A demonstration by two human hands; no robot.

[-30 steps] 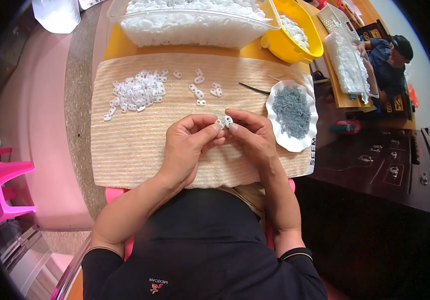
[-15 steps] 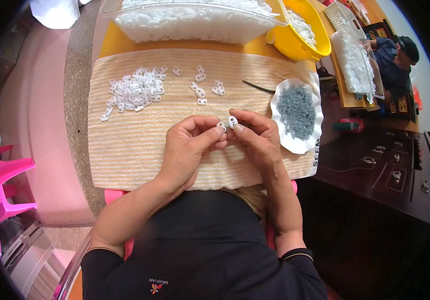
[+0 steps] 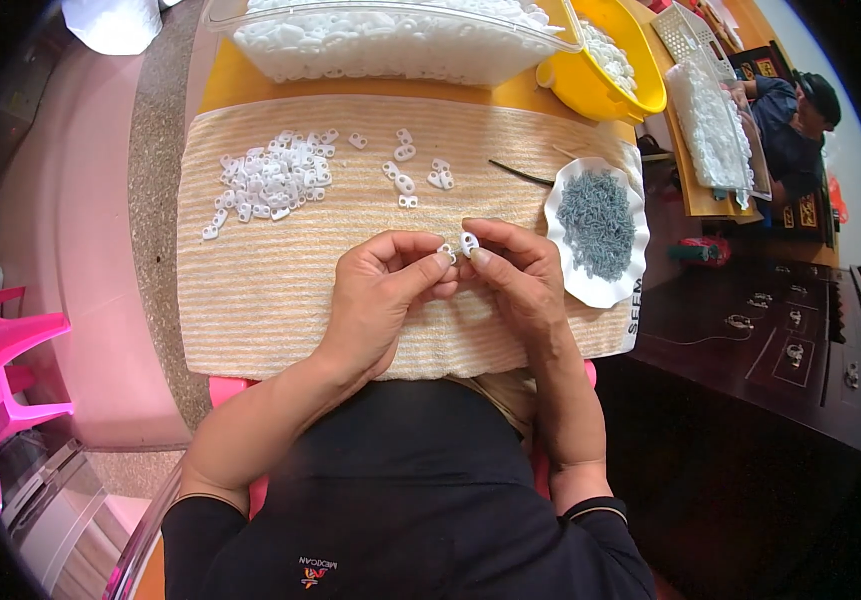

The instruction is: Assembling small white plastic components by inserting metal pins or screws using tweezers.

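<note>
I'm seeing 1 small white piece (image 3: 449, 251) with holes sitting in the left hand (image 3: 380, 280). Just beside it, 1 white oval piece (image 3: 469, 243) is tilting a little in the right hand (image 3: 517, 278).

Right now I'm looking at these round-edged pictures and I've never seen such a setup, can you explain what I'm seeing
No machine here, just a person working bare-handed. A wide fisheye camera on that person's head looks down; its lens bends straight edges near the rim. The left hand pinches a small white piece with holes, and the right hand pinches a second white piece close beside it; I can't tell whether they touch. Beneath is a striped cloth, with a heap of white pieces at left and a white wavy-edged plate of grey bits at right. Beyond it stand a clear tub and a yellow bowl.
</note>
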